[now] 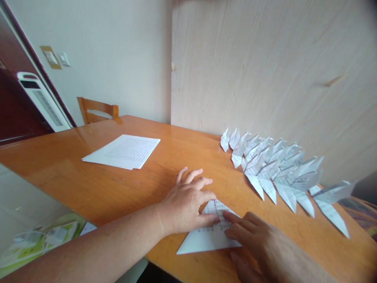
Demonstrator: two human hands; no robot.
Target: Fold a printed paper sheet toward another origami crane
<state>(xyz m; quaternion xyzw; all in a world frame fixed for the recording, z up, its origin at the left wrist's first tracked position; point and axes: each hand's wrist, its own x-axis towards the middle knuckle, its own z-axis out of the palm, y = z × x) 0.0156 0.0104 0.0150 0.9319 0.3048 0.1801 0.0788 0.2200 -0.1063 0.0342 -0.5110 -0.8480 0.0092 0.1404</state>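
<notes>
A partly folded sheet of printed paper (206, 237) lies near the front edge of the orange wooden table (118, 184). My left hand (185, 204) rests flat on its upper left part, fingers spread, thumb on the paper. My right hand (259, 243) presses on the sheet's right side with its fingers stretched along a fold. Neither hand lifts the paper off the table.
Several folded paper cranes (277, 173) lie in a row along the pale wooden board (265, 70) at the back right. A stack of printed sheets (123, 151) lies at the left. A wooden chair (98, 110) stands beyond the table, with a white appliance (44, 100) farther left.
</notes>
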